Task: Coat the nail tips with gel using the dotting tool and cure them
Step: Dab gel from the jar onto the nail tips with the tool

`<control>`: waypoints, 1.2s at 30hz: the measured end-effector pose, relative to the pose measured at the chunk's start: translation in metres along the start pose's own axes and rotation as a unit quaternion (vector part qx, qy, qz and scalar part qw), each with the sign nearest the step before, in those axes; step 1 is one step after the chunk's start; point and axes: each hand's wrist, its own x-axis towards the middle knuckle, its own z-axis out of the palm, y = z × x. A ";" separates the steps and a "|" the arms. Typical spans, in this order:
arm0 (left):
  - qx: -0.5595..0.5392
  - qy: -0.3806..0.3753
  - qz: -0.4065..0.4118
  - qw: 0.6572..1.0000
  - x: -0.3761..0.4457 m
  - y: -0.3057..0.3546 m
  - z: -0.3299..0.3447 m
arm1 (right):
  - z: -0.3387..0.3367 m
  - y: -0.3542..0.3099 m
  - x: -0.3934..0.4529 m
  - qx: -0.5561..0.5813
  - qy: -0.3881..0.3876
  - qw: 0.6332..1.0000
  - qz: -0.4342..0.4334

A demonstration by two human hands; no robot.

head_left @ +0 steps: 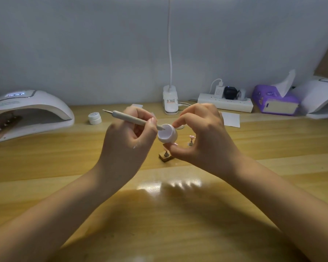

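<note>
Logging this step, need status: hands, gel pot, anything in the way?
Left hand grips dotting tool, tip in gel pot. Right hand pinches the pot above nail stands. Nothing blocking.

The scene is dimly and softly lit from above. A glare patch is seen on the tabletop [169,186] near its front edge, with soft forearm shadows beneath it. Slight blur is present throughout, and lines are bent by wide-angle distortion toward the frame edges.
</note>
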 end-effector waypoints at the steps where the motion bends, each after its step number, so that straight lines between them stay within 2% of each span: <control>1: 0.006 -0.002 -0.001 1.000 0.000 0.000 0.000 | 0.000 0.000 0.000 0.002 0.001 1.000 0.000; 12: -0.002 0.007 0.000 1.000 -0.001 0.001 0.000 | 0.000 -0.002 -0.001 0.007 0.003 1.000 -0.002; 16: -0.105 0.035 -0.057 0.992 0.004 0.001 -0.004 | 0.000 0.001 0.000 0.011 -0.012 1.000 0.020; 19: -0.248 0.055 -0.157 0.954 0.009 -0.003 -0.007 | 0.000 0.003 0.001 0.017 -0.025 0.999 0.042; 22: -0.389 0.063 -0.258 0.882 0.015 -0.006 -0.006 | 0.000 0.004 0.001 0.030 -0.028 0.997 0.061; 25: -0.453 0.058 -0.300 0.838 0.019 -0.008 -0.006 | 0.001 0.004 0.001 0.042 -0.028 0.996 0.069; 28: -0.477 0.066 -0.314 0.818 0.020 -0.009 -0.005 | 0.002 0.003 0.000 0.051 -0.031 0.996 0.068; 36: -0.498 0.084 -0.326 0.799 0.022 -0.007 -0.004 | 0.007 0.001 -0.002 0.040 -0.031 0.997 0.065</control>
